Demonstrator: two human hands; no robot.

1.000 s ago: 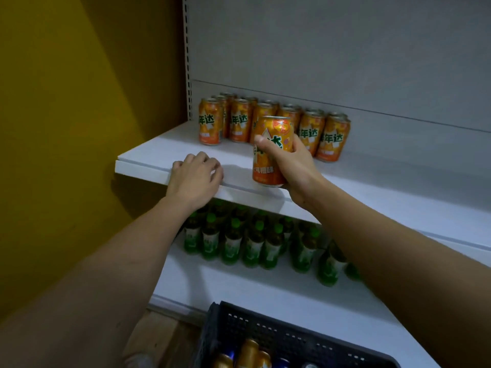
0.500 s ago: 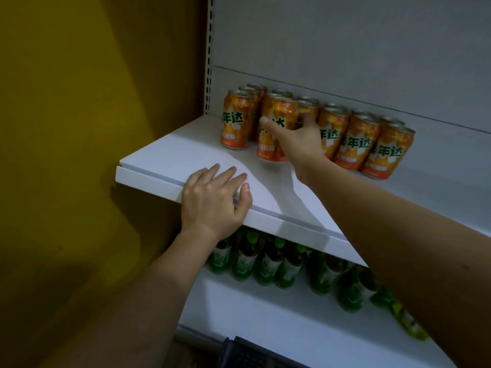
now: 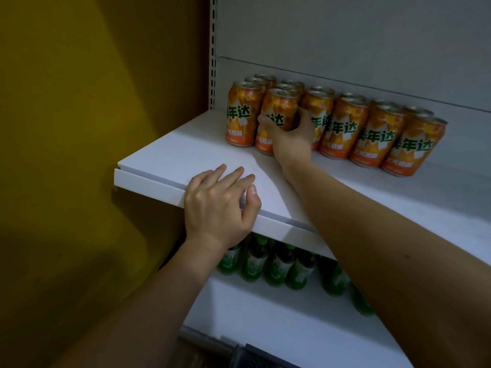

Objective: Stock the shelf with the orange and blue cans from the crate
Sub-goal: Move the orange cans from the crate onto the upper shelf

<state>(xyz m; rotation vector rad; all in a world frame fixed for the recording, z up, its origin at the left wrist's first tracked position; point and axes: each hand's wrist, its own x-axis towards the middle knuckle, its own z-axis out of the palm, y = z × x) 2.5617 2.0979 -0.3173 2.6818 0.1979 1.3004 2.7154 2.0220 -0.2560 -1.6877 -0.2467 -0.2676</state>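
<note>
A yellow wall (image 3: 79, 128) fills the left side, and next to it stands a grey shelving unit with a slotted upright (image 3: 212, 54). The white upper shelf (image 3: 170, 155) carries a group of orange cans (image 3: 377, 136), which stand upright in rows close to the back panel, touching one another. Under it, the lower shelf (image 3: 265, 314) holds a row of green bottles (image 3: 279, 266), partly hidden by the upper shelf and by the arms. At the bottom edge, a dark corner of the crate (image 3: 255, 361) is visible; its contents cannot be seen.

The right hand (image 3: 289, 139) reaches over the upper shelf and grips one orange can (image 3: 279, 110), with the thumb on its left side and the fingers curled around its right side. This can stands on the shelf at the front of the group, just beside the leftmost can (image 3: 240, 112). The left hand (image 3: 218, 208) rests on the front edge of the upper shelf, fingers straight and flat on the surface, holding nothing.
</note>
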